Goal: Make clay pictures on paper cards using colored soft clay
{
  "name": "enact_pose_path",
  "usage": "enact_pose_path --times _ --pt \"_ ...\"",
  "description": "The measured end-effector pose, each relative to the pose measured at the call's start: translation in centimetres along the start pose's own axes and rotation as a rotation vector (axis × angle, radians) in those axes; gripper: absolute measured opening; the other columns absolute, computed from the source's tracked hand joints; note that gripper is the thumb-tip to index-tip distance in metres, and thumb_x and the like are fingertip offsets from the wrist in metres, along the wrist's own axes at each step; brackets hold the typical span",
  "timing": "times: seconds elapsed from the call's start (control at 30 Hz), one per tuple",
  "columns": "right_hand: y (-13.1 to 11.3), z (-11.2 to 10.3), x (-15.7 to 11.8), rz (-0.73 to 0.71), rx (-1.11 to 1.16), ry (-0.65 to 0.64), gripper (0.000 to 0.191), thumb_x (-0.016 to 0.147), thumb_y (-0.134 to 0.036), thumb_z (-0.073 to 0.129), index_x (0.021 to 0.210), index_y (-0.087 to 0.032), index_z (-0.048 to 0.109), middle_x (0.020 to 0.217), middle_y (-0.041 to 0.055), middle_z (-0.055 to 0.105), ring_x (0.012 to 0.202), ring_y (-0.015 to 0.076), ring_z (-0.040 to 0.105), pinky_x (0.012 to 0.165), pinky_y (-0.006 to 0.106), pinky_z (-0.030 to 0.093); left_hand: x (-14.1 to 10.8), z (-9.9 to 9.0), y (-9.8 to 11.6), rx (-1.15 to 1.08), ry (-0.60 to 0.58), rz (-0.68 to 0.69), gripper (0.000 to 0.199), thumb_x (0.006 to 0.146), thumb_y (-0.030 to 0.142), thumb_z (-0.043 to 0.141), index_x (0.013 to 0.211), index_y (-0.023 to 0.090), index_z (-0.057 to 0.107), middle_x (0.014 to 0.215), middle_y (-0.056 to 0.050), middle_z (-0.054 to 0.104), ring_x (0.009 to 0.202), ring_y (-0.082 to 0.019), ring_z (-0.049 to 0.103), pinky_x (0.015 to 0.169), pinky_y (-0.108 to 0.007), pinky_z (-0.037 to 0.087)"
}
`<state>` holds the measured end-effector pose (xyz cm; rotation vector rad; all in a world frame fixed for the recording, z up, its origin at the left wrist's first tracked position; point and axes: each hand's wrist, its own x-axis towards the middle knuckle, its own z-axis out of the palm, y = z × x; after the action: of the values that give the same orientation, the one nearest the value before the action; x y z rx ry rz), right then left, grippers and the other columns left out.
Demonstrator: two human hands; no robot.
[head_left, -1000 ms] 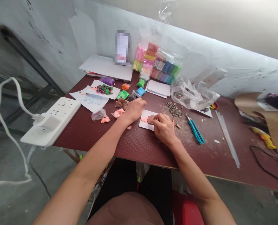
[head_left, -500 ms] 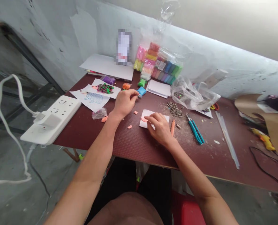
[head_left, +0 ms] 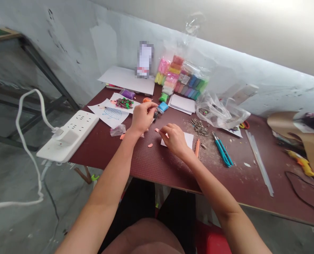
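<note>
My left hand (head_left: pixel 143 118) is curled at the far side of the table, its fingertips beside a small dark packet (head_left: pixel 155 114) and near a blue clay packet (head_left: pixel 163 106). I cannot tell whether it holds anything. My right hand (head_left: pixel 174 139) is pinched over the left edge of a white paper card (head_left: pixel 182 140), close to a small pink clay bit (head_left: pixel 156 130). Another pink bit (head_left: pixel 150 145) lies on the table below. An orange clay stick (head_left: pixel 197 148) lies right of the card. The fingers hide whatever may be between them.
The maroon tabletop (head_left: pixel 162 173) holds a hedgehog drawing (head_left: pixel 111 113), sunflower seeds (head_left: pixel 199 127), teal-handled scissors (head_left: pixel 222 153), a bagged set of coloured clay (head_left: pixel 180 77) and a plastic bag (head_left: pixel 215 113). A white power strip (head_left: pixel 68 135) sits at the left edge.
My left hand has moved away from the brown clay area toward the blue packet. My right hand has shifted left to the card's edge. The view has tilted slightly.
</note>
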<state>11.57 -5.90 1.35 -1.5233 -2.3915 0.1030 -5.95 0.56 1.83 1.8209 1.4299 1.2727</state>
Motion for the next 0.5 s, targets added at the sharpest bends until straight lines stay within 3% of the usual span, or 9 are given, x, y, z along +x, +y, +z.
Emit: enact_pose_path --times 0.07,0.17,0.23,0.37,0.5 --pt "-0.3 -0.1 0.2 0.007 0.023 0.008 0.026 0.107 -0.026 0.059 0.092 -0.019 0.078 0.085 0.0073 0.068 0.082 0.0221 0.057 0.076 0.033 0.037 0.2 -0.5 -0.2 -0.103 0.116 -0.026 0.024 0.099 0.015 0.054 0.107 0.016 0.077 0.103 -0.008 0.082 0.092 -0.016 0.075 0.087 -0.027 0.058" --pt "-1.2 -0.1 0.8 0.000 0.050 0.009 0.022 0.104 -0.021 0.061 0.092 -0.021 0.079 0.087 0.0072 0.069 0.086 0.0224 0.059 0.077 0.033 0.039 0.2 -0.9 -0.4 -0.142 0.175 -0.069 0.023 0.097 0.013 0.053 0.102 0.015 0.075 0.099 -0.007 0.081 0.085 -0.014 0.075 0.083 -0.025 0.058" --pt "-2.2 0.1 1.3 -0.017 0.056 -0.002 0.023 0.104 -0.020 0.060 0.090 -0.021 0.079 0.090 0.0075 0.071 0.088 0.0223 0.060 0.079 0.033 0.040 0.1 -0.8 -0.6 -0.101 0.159 -0.066 0.022 0.096 0.012 0.054 0.100 0.015 0.075 0.098 -0.008 0.081 0.085 -0.015 0.075 0.084 -0.026 0.058" --pt "-4.2 0.7 2.3 0.045 -0.031 -0.017 0.027 0.106 -0.036 0.061 0.095 -0.019 0.079 0.097 0.0120 0.072 0.091 0.0253 0.061 0.080 0.035 0.041 -0.3 -0.4 -0.8 0.065 0.070 -0.032 0.023 0.094 0.015 0.057 0.102 0.016 0.079 0.094 -0.009 0.081 0.088 -0.021 0.075 0.091 -0.033 0.057" --pt "-5.2 1.4 2.8 0.067 -0.076 -0.086 0.026 0.109 -0.030 0.056 0.106 -0.018 0.078 0.100 0.0141 0.072 0.096 0.0274 0.062 0.080 0.036 0.041 -0.3 -0.2 -0.9 0.168 0.048 -0.020 0.026 0.092 0.015 0.057 0.103 0.018 0.081 0.095 -0.008 0.083 0.091 -0.023 0.076 0.094 -0.034 0.056"
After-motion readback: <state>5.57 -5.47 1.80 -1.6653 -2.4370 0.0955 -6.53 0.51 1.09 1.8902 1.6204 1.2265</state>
